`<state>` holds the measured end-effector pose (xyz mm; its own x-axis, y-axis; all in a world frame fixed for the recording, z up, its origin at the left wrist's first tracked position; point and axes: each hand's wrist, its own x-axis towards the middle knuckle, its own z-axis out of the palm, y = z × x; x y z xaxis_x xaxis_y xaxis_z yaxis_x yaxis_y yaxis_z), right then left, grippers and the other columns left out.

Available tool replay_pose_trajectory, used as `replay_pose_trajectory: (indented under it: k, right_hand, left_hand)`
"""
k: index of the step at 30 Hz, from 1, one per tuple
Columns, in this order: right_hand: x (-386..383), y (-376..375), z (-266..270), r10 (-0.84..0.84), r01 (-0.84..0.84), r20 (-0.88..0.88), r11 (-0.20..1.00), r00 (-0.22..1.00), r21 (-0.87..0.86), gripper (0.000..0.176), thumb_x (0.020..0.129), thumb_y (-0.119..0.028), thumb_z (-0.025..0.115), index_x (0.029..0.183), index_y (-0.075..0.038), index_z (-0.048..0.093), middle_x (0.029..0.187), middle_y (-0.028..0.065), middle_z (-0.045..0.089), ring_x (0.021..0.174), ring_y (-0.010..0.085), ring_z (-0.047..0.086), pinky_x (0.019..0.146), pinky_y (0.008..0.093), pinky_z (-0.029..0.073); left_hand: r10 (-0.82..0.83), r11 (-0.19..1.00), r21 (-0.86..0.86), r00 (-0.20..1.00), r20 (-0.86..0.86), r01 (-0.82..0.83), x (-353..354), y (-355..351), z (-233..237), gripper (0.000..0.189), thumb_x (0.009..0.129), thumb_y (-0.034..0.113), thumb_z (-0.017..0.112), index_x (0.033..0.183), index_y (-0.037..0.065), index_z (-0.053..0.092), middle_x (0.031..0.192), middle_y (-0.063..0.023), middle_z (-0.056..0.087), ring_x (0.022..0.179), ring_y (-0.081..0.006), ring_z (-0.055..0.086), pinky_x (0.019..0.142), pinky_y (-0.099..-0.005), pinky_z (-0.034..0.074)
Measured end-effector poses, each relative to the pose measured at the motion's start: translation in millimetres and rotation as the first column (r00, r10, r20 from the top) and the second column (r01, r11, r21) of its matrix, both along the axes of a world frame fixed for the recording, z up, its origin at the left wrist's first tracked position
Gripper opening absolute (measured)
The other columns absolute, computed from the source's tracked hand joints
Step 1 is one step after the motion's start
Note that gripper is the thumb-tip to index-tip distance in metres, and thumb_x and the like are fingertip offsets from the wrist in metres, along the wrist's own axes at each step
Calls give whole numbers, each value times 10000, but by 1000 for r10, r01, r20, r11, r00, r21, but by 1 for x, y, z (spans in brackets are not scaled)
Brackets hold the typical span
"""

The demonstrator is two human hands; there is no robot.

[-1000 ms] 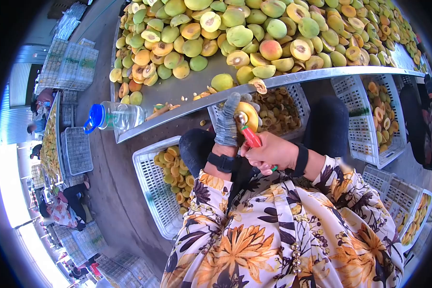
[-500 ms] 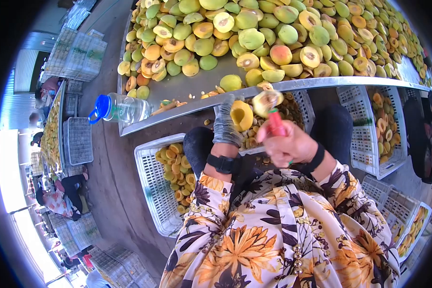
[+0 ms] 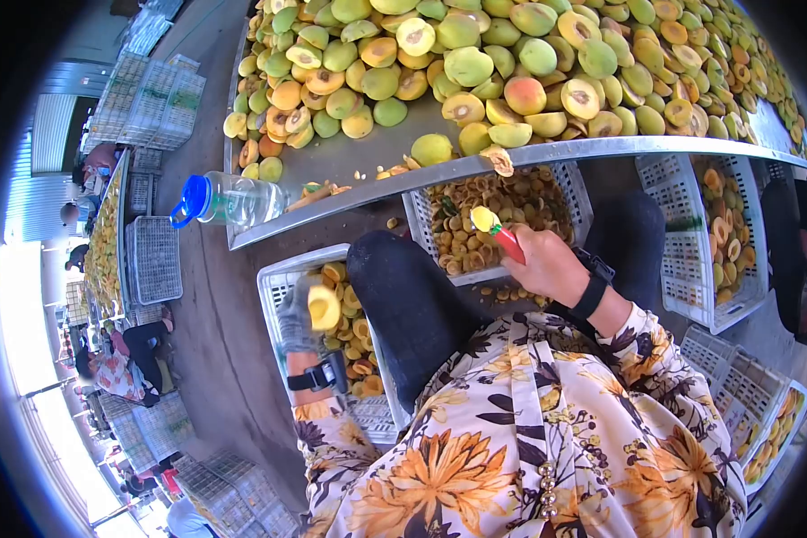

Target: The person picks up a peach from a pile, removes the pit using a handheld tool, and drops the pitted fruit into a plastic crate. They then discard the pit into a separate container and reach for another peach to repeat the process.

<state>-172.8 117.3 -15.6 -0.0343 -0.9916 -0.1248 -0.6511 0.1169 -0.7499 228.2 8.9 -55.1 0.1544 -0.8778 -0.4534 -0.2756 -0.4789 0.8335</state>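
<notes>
My left hand point(image 3: 298, 325), in a grey glove, is over the left crate point(image 3: 273, 291) with a pitted yellow peach half point(image 3: 324, 308) at its fingers. Blur hides the exact grip, but the fingers look closed on the half. More peach halves point(image 3: 360, 336) lie in this crate. My bare right hand point(image 3: 547, 264) is closed round the red handle of a pitting tool point(image 3: 509, 242), whose tip looks yellow. Below and beyond that tip stands the middle crate point(image 3: 421, 229), holding brownish pits and scraps point(image 3: 475, 247).
A metal table point(image 3: 332, 157) bears a big heap of cut peaches point(image 3: 475, 67). A water bottle point(image 3: 242, 199) with a blue lid lies at its left corner. Another crate of halves point(image 3: 681, 233) stands at right. Stacked crates point(image 3: 152, 260) and other people point(image 3: 121, 368) are at left.
My left hand has moved left and down with the peach half, from the table edge to the left crate. The piece at the red tool has gone from its tip; my right hand stays nearby.
</notes>
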Motion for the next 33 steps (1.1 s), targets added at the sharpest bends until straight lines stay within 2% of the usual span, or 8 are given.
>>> replay_pose_trajectory:
  k: [4, 8, 9, 10, 11, 16, 21, 33]
  right_hand:
    - [4, 4, -9, 35, -42, -96, 997, 995, -66, 258, 707, -135, 623, 858, 9, 471, 622, 217, 547, 614, 398, 555, 559, 441, 450]
    - [14, 8, -3, 15, -35, -168, 993, 986, -116, 169, 759, -131, 594, 797, -33, 461, 550, 185, 529, 542, 376, 545, 482, 455, 425]
    - [17, 9, -6, -9, -9, -138, 992, 990, -130, 157, 779, -133, 583, 786, -46, 452, 527, 183, 515, 505, 372, 536, 442, 451, 409]
    - [19, 12, -5, -3, -18, -154, 991, 988, -131, 155, 801, -140, 569, 783, -51, 444, 527, 189, 508, 499, 367, 534, 431, 450, 397]
    - [22, 12, 2, -10, -11, -193, 994, 981, -108, 146, 827, -145, 547, 783, -57, 439, 521, 197, 500, 499, 370, 533, 420, 447, 388]
    - [5, 25, -3, -40, 34, -290, 999, 956, -26, 171, 746, -27, 549, 900, -7, 477, 611, 228, 536, 606, 385, 570, 490, 415, 429]
    - [-1, 21, 5, -17, 10, -319, 1000, 948, -25, 214, 750, -37, 548, 953, -5, 491, 644, 249, 546, 646, 405, 569, 515, 419, 436]
    - [8, 12, 12, -139, 52, -578, 985, 804, -164, 41, 836, -87, 475, 836, -49, 460, 631, 192, 546, 574, 366, 560, 494, 433, 425]
  left_hand:
    - [-332, 942, 262, 468, 819, 210, -27, 21, 46, 366, 808, 338, 597, 1070, 82, 602, 1033, -148, 613, 853, -245, 609, 799, -321, 463]
    - [-395, 897, -233, 918, -42, 375, -132, 28, 74, 331, 844, 94, 537, 1170, 45, 504, 1001, -95, 593, 890, -157, 572, 777, -250, 458]
    - [-559, 369, -494, 612, 559, 788, -169, 29, 92, 393, 829, 79, 549, 1208, 36, 454, 1039, -97, 581, 850, -141, 578, 761, -250, 460]
    - [-533, 816, -327, 839, -106, 477, -199, 45, 80, 470, 791, 173, 605, 1200, 5, 446, 1052, -132, 582, 837, -201, 599, 777, -289, 459]
    - [-531, 636, -461, 784, 321, 619, -219, 46, 60, 529, 768, 244, 625, 1187, -25, 443, 1058, -176, 574, 848, -283, 597, 803, -327, 451]
    - [-559, 813, -334, 800, -219, 477, -289, 53, 13, 357, 825, 126, 557, 1154, 2, 490, 1012, -133, 597, 878, -197, 582, 777, -288, 461]
    - [-186, 963, -122, 266, -946, 239, -283, 59, 24, 307, 848, 32, 503, 1155, 21, 504, 979, -13, 579, 883, -110, 539, 774, -233, 452]
    - [-441, 844, -433, 869, -225, 317, -290, 40, -5, 393, 786, 151, 594, 1143, 23, 493, 1048, -150, 540, 975, -239, 511, 864, -320, 403]
